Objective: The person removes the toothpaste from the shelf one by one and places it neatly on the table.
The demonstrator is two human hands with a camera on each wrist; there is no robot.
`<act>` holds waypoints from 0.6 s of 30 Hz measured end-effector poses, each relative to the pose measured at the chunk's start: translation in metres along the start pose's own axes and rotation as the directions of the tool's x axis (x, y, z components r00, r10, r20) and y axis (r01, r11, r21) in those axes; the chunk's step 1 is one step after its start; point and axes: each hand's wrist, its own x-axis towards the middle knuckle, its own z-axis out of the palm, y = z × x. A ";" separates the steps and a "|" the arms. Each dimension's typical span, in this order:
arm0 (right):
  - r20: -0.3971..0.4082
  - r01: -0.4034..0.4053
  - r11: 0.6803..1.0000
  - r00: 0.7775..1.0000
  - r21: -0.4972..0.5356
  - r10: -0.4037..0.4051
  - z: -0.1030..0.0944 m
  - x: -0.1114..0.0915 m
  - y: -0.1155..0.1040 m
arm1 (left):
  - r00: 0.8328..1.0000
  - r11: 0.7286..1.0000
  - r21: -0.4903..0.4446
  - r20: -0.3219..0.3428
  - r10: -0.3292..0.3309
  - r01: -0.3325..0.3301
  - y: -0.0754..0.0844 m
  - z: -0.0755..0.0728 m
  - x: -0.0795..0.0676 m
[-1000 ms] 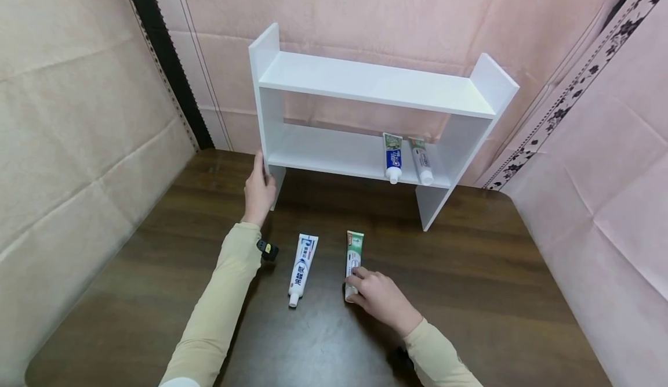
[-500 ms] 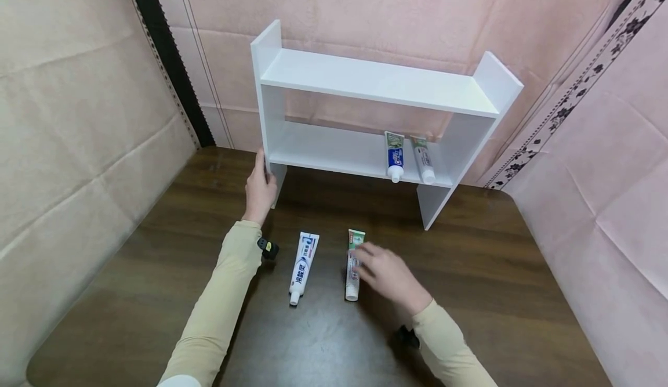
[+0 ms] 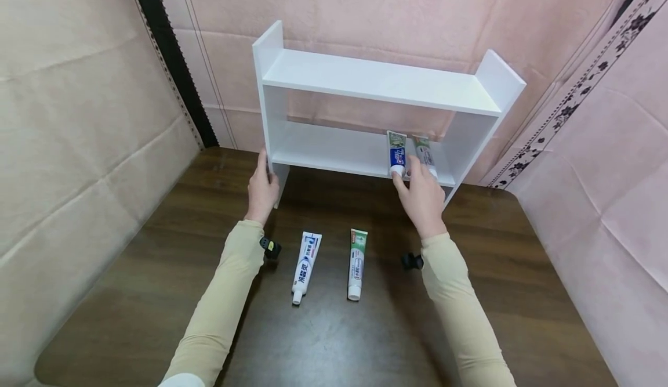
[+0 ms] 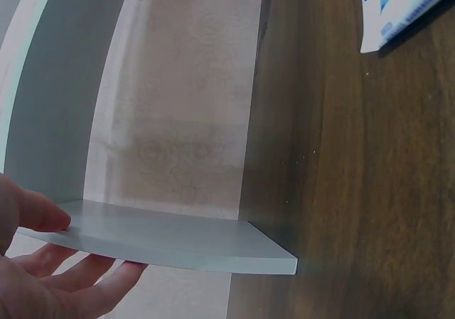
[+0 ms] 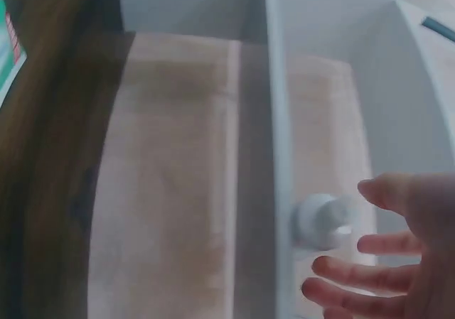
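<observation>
A white two-tier shelf (image 3: 334, 149) stands at the back of the table. My left hand (image 3: 262, 192) holds its left side panel, thumb on one face and fingers on the other, as the left wrist view shows. On the lower board lie a blue-and-green toothpaste tube (image 3: 397, 150) and a white-and-green toothpaste tube (image 3: 424, 152), caps forward. My right hand (image 3: 424, 198) is at the front edge of that board, thumb and fingers spread around the blue-and-green tube's white cap (image 5: 323, 221). The hand partly covers the white-and-green tube's cap end.
On the brown table (image 3: 323, 340) lie a white-and-blue toothpaste tube (image 3: 306, 268) on the left and another white-and-green tube (image 3: 357, 265) to its right. Pink cloth (image 3: 376, 10) hangs behind the shelf, with cloth walls on both sides.
My right hand has let go of the white-and-green tube on the table and moved up and right to the tubes on the lower board. The left hand stays on the side panel.
</observation>
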 end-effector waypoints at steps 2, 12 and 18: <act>0.024 -0.019 0.999 1.000 -0.029 0.019 0.005 0.005 0.001 | 1.000 1.000 0.000 0.005 -0.003 0.003 0.000 0.001 -0.001; -0.014 -0.031 0.999 0.999 -0.045 0.031 0.020 0.005 0.002 | 1.000 1.000 -0.016 0.002 -0.010 0.010 0.002 0.002 -0.001; -0.079 -0.022 0.999 0.997 -0.045 0.018 0.025 -0.001 0.004 | 1.000 1.000 -0.004 -0.002 -0.018 0.018 0.000 0.001 0.000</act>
